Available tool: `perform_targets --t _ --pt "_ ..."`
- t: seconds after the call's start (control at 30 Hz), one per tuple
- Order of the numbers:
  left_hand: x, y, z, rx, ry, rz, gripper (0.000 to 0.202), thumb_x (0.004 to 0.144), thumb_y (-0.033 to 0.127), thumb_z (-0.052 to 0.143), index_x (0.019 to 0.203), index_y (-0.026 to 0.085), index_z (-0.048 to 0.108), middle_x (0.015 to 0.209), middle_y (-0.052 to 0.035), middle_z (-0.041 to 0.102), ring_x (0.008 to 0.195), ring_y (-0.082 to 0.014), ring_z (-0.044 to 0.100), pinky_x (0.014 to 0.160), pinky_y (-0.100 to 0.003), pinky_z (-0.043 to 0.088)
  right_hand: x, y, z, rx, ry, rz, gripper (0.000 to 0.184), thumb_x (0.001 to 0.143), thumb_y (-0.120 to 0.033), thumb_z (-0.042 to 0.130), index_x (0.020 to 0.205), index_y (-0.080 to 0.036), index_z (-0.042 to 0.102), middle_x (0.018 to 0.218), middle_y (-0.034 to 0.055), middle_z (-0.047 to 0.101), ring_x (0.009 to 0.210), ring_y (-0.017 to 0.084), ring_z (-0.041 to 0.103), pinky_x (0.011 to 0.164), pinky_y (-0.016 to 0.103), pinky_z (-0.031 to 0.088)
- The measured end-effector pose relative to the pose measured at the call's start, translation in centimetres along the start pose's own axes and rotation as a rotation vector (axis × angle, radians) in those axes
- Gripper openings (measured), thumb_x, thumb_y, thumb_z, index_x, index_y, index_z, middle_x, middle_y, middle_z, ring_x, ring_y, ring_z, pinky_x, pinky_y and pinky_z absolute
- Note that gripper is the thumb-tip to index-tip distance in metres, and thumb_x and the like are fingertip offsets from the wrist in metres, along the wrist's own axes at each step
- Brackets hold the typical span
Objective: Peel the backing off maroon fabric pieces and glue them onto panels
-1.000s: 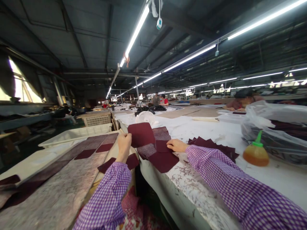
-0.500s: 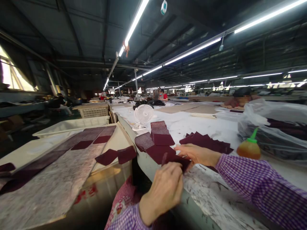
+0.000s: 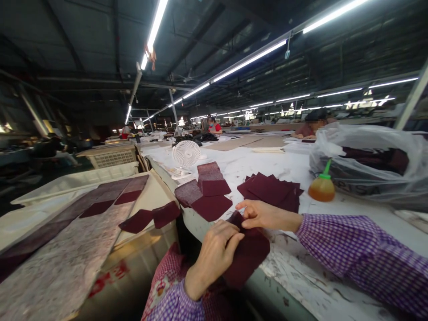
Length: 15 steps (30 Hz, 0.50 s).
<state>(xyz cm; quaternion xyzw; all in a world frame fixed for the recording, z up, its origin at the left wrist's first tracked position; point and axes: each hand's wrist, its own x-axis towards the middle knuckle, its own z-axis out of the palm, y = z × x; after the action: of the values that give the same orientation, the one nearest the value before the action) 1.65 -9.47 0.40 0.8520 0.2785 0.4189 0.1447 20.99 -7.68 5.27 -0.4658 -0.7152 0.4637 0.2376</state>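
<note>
A dark maroon fabric piece hangs over the table's near edge, between my two hands. My left hand is closed on its left side, the thumb lying over the cloth. At the top of the piece, my right hand pinches the upper edge with bent fingers; the fingertips are partly hidden. Just beyond my left hand lie overlapping maroon pieces, some with a greyish, fuzzy side up. A fanned stack of maroon pieces rests behind my right hand.
A glue bottle with a green nozzle stands beside a clear plastic bag at right. A small white fan stands farther back. At left, a cream bin carries a board with fabric strips. Several people work in the background.
The view has swung right, so the table things appear farther left. The fabric piece, mostly hidden by my hands before, now hangs spread out below them.
</note>
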Motion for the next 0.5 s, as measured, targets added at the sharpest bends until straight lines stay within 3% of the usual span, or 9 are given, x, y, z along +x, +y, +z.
perform_targets --t 0.13,0.2,0.3,0.4,0.5 --pt "1.1 -0.6 -0.1 0.154 0.182 -0.195 0.024 0.087 0.026 0.052 0.106 0.014 0.060 0.101 -0.0096 0.065 0.096 -0.0232 0.056 0.086 -0.037 0.044 0.2 1.1 -1.5 0.062 0.015 0.016 0.052 0.064 -0.023 0.069 0.110 -0.014 0.045 0.068 -0.0057 0.048 0.055 0.008 0.047 0.050 0.022 0.033" --pt "2.3 -1.0 0.1 0.176 0.113 -0.297 0.030 0.085 0.027 0.055 0.112 0.015 0.059 0.097 -0.0078 0.066 0.092 -0.0231 0.057 0.084 -0.036 0.045 -0.2 1.3 -2.4 0.077 0.010 0.047 0.053 0.063 -0.022 0.068 0.111 -0.014 0.045 0.072 -0.0046 0.050 0.059 0.009 0.050 0.052 0.022 0.037" --pt "4.2 -1.1 0.9 0.139 -0.032 -0.373 0.021 0.084 0.024 0.056 0.102 0.019 0.066 0.088 -0.0029 0.067 0.084 -0.0192 0.058 0.077 -0.031 0.045 -0.9 1.6 -3.6 0.053 0.024 0.094 0.054 0.063 -0.021 0.067 0.112 -0.014 0.044 0.071 -0.0050 0.050 0.058 0.009 0.050 0.052 0.022 0.038" --pt "5.4 -0.8 2.2 0.202 -0.105 -0.328 0.018 0.084 0.019 0.055 0.093 0.022 0.069 0.088 -0.0015 0.066 0.086 -0.0175 0.057 0.077 -0.028 0.042 -1.5 2.0 -4.8 -0.096 0.008 0.159 0.052 0.065 -0.023 0.064 0.112 -0.013 0.044 0.071 -0.0038 0.053 0.054 0.010 0.051 0.050 0.023 0.040" --pt "6.0 -0.7 3.4 0.350 -0.211 -0.226 0.020 0.086 0.017 0.051 0.092 0.023 0.070 0.088 -0.0032 0.063 0.088 -0.0183 0.055 0.076 -0.027 0.041 -1.7 2.4 -6.0 -0.439 0.063 0.097 0.040 0.073 -0.025 0.059 0.110 -0.012 0.050 0.069 0.0002 0.060 0.055 0.013 0.056 0.054 0.025 0.042"
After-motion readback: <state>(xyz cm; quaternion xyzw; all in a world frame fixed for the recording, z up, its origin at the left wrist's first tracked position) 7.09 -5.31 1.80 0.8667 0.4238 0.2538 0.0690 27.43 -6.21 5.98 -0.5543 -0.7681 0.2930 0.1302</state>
